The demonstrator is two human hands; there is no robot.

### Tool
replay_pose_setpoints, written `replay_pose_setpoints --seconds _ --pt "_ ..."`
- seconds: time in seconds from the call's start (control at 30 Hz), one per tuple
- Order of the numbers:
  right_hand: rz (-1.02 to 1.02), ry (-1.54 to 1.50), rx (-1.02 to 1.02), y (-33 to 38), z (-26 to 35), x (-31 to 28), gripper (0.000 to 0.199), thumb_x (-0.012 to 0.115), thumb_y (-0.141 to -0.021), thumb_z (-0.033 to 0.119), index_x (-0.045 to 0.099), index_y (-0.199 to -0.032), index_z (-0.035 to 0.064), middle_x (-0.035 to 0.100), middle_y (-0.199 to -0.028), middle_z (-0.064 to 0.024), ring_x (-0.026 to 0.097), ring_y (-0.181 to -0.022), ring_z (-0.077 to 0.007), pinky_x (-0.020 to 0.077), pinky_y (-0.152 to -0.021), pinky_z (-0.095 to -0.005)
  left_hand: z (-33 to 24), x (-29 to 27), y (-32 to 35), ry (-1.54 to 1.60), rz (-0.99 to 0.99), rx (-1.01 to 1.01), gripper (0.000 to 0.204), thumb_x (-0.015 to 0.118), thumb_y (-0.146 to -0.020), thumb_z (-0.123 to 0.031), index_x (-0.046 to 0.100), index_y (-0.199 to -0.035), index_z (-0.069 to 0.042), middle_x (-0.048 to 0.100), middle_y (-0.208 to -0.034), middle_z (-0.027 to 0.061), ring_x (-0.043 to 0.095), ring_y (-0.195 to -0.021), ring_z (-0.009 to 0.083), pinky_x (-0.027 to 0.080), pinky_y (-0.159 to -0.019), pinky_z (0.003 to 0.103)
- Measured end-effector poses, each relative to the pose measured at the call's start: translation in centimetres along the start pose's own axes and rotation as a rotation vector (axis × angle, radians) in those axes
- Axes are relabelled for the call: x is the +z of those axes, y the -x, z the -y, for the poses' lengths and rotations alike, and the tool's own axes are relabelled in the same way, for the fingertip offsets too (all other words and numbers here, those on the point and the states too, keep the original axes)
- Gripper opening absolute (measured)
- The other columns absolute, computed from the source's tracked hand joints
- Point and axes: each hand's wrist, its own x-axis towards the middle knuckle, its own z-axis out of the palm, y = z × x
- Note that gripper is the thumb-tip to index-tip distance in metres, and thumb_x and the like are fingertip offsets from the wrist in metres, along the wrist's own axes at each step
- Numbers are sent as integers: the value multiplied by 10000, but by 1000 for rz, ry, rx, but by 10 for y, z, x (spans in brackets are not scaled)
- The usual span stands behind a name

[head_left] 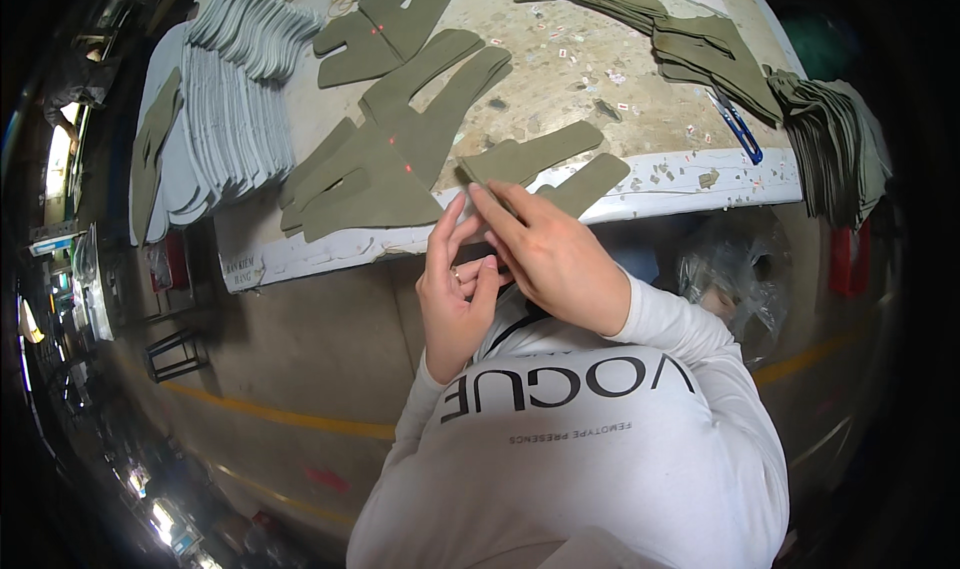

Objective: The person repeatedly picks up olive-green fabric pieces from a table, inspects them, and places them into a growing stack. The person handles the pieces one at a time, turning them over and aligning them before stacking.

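Nearest, the left hand (455,294) and right hand (550,254) meet at the desk (690,174) edge, both grips pinching the near end of an olive fabric glove piece (545,164) lying flat there. Beyond lie a larger olive cut piece (390,159), blue scissors (738,127) and grey stacked pieces (235,99).

A worn worktable (620,79) with a chipped white edge stood above the hands. Below and left of them ran a dull concrete floor (300,349) crossed by a yellow line (290,416). Far left, a small black metal stand (178,354) sat near bright daylight at the room's edge.
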Motion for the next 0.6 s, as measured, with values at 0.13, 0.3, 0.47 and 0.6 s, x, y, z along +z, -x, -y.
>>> replay_pose_setpoints --seconds 0.13,0.3,0.47,0.6 --pt "12 -52 8 -3 -1 -9 677 638 -738 -63 451 -1386 4 518 -1270 -209 594 -1025 -381 503 -850 -394 1 2 -1 83 1 -49 638 474 -908 104 263 -1494 -31 466 -1385 205 660 -1011 196 576 -788 262" --pt "104 -22 -79 -21 -12 -66 480 598 -767 -75 557 -1243 -35 582 -1186 -192 627 -971 -375 520 -817 -404 -2 -15 -12 1 -87 68 444 483 -948 33 408 -1385 55 527 -1329 238 690 -976 274 587 -754 289" --pt "-52 159 -270 -39 -32 -145 385 574 -803 -71 643 -1172 12 639 -1156 -158 651 -987 -330 532 -819 -369 -6 -44 -28 -105 -311 120 332 498 -974 -12 502 -1297 64 611 -1220 213 706 -890 229 576 -717 261" --pt "-100 -70 -186 -39 -81 -210 412 535 -859 -49 627 -1256 14 642 -1222 -125 616 -1095 -209 468 -947 -301 -3 -54 -30 -99 -331 118 313 490 -978 -8 515 -1281 66 618 -1206 210 708 -875 225 573 -715 254"
